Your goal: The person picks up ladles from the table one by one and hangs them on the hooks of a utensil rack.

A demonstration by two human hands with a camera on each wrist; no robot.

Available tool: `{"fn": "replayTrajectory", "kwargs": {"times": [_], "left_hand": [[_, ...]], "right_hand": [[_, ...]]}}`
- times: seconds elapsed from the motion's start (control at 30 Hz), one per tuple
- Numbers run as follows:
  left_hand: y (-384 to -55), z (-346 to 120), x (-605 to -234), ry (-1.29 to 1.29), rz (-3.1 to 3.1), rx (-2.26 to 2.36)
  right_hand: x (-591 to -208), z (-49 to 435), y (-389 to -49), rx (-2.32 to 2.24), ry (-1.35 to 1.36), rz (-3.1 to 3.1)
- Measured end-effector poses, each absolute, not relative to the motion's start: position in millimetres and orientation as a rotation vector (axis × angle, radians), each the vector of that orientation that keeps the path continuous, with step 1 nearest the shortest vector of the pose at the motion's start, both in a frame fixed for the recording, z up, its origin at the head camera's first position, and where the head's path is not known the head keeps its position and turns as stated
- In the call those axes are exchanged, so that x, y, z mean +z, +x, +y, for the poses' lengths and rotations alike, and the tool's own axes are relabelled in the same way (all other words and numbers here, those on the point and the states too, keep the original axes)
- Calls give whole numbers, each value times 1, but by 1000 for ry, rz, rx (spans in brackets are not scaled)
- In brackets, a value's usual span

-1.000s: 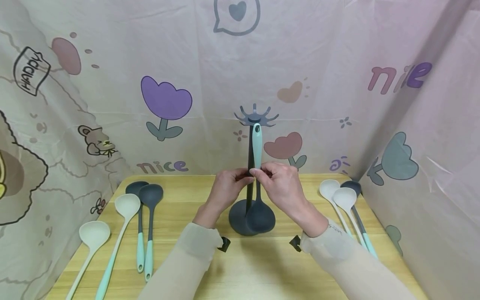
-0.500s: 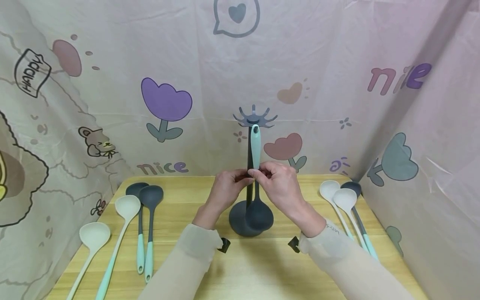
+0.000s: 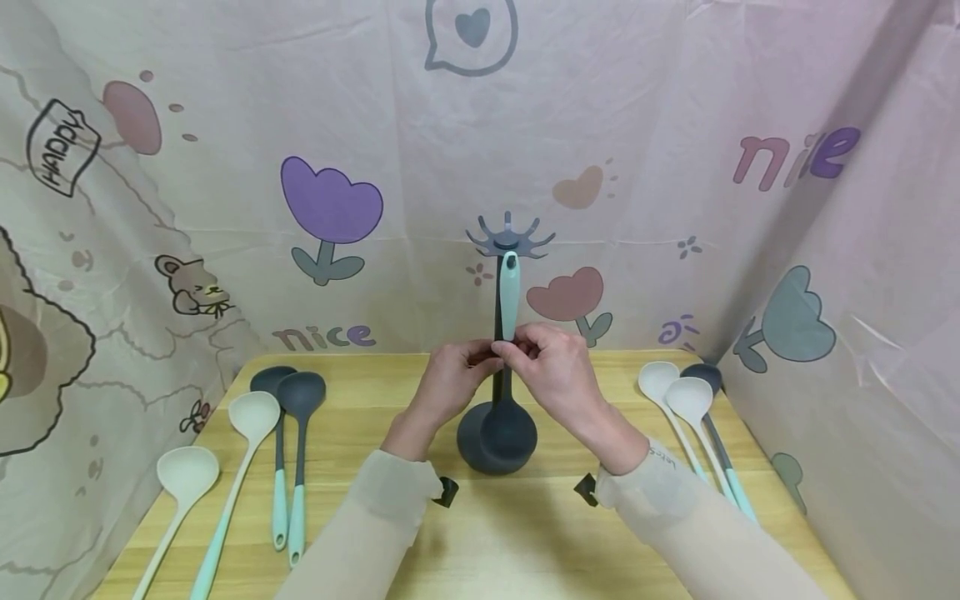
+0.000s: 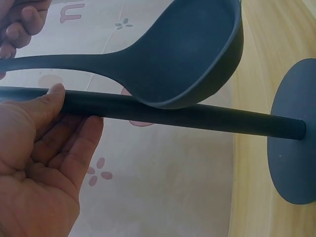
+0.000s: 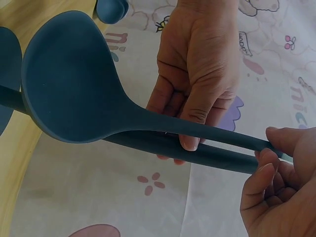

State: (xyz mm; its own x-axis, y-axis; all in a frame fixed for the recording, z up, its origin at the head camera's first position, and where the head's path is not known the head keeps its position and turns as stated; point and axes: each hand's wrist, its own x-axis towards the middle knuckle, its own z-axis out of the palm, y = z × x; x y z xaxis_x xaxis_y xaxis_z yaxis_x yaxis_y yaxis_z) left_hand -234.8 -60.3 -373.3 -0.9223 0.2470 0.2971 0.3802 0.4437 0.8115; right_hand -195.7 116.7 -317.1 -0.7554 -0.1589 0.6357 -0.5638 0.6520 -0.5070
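A dark grey ladle with a mint handle stands nearly upright before the dark pole of a utensil stand. My right hand pinches its handle between thumb and fingers, just below the mint part. The pole is held by my left hand, thumb on one side and fingers on the other. The handle's holed top end overlaps the hooked crown in the head view. Close to the pole, the bowl hangs over the round base, partly hiding it.
On the left of the wooden table lie two white ladles and two dark ones. Two white ladles and a dark ladle lie on the right. A printed curtain surrounds the table.
The ladle has shifted slightly left, its bowl swinging in line with the pole and its handle drawing closer to it. My right hand moved a little left; the left hand stays on the pole.
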Motion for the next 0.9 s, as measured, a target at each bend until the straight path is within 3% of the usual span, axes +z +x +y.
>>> {"fn": "replayTrajectory", "kwargs": {"times": [0.9], "left_hand": [[-232, -61, -367, -547, -2499, -1561]], "right_hand": [[-318, 118, -197, 965, 558, -2317]]}}
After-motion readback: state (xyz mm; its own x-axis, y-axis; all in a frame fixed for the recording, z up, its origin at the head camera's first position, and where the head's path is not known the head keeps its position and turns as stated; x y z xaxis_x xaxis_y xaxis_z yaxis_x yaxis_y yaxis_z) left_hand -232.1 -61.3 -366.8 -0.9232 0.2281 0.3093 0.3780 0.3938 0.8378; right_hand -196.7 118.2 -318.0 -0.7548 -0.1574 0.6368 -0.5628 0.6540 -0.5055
